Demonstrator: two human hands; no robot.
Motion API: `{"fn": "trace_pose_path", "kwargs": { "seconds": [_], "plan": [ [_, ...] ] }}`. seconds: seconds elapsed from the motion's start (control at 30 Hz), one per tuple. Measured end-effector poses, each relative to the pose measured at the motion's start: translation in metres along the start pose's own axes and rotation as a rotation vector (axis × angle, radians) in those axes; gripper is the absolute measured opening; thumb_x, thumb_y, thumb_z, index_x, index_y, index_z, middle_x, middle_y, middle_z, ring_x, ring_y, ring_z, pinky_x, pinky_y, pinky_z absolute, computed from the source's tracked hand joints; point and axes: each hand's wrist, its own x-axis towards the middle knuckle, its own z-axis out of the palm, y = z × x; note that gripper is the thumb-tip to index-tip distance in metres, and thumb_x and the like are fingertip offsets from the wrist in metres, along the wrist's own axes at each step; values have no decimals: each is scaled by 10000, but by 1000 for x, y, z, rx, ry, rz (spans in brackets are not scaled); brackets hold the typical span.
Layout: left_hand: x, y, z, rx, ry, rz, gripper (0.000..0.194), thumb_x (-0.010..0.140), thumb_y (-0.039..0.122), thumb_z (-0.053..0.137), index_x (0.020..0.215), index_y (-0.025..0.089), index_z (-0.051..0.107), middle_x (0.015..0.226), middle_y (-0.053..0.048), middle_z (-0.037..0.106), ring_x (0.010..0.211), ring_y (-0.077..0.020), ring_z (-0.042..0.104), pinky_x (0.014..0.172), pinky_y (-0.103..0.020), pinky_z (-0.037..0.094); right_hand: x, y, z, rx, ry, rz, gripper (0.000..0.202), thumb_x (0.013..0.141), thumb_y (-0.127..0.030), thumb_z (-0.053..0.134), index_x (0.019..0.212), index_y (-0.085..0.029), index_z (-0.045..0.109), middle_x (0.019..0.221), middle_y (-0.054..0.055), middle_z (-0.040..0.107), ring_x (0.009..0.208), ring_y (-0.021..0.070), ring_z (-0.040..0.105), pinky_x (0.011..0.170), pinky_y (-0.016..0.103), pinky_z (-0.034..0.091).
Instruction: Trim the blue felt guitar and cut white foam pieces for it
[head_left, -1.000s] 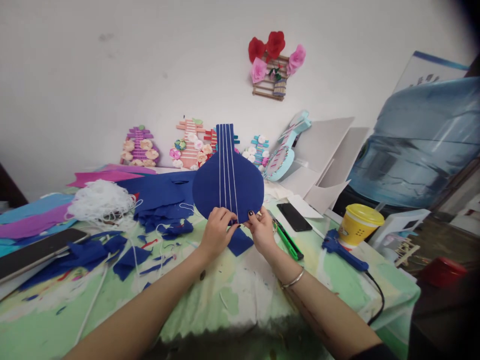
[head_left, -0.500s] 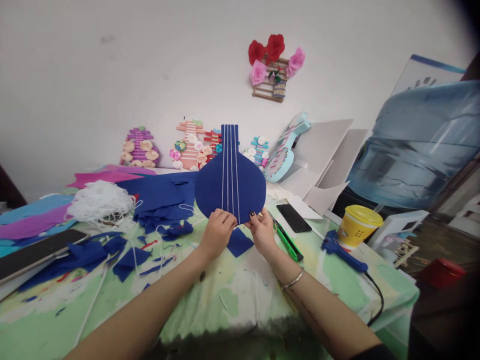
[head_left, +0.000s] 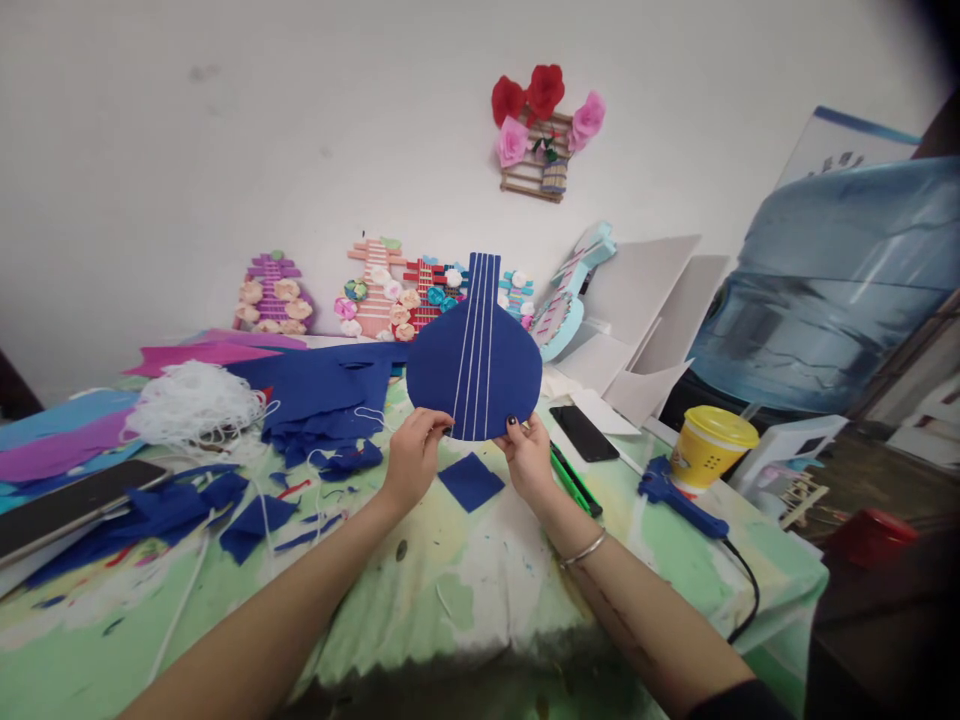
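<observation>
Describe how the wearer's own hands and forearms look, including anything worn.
Both hands are bare. The right hand has dark polish on the thumbnail, a silver bangle above the wrist and a black sleeve farther up. The left hand shows no jewellery or sleeve.

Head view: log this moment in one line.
left hand: fingers at lower-left edge of blue lute shape | right hand: fingers holding its lower-right edge | four white strings | blue square on table
</observation>
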Motion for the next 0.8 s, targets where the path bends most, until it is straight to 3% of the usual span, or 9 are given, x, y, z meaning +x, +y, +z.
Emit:
{"fn": "trace_pose_path", "kwargs": {
  "seconds": [0.23,0.37,0.53,0.63,0.8],
  "plan": [
    [3,-6,3,-417,-45,-411,162,797,189,448,807,157,606,591,10,543,554,-110,530,585,-251,423,5,-1,-4,32,39,3,331,675,-273,696,943,-228,507,820,-10,689,686,144,653,719,357,550],
    [4,-11,4,-516,-59,-448,186,707,127,457,797,153,617,620,0,572,554,-109,537,551,-240,405,6,-4,-6,46,34,-12,323,671,-266,693,930,-228,504,815,-8,690,700,148,654,730,364,549],
    [2,-17,1,-450,-43,-479,185,541,71,422,501,160,579,641,-22,626,666,-142,561,645,-268,426,7,-7,-7,41,56,-7,320,676,-265,689,936,-230,507,802,-7,687,697,151,654,725,369,550],
    [1,-20,-1,-488,-46,-570,174,454,66,382,375,161,506,448,-2,529,509,-117,498,533,-237,386,6,-7,-7,59,55,-5,314,680,-251,687,938,-226,510,796,-7,686,697,151,655,742,376,547],
    [2,-20,-5,-555,-28,-656,130,452,111,378,363,173,449,313,46,307,309,-66,273,350,-197,168,7,-6,-8,47,45,-5,317,689,-258,680,953,-229,507,807,-2,687,724,159,659,746,383,546]
  ]
}}
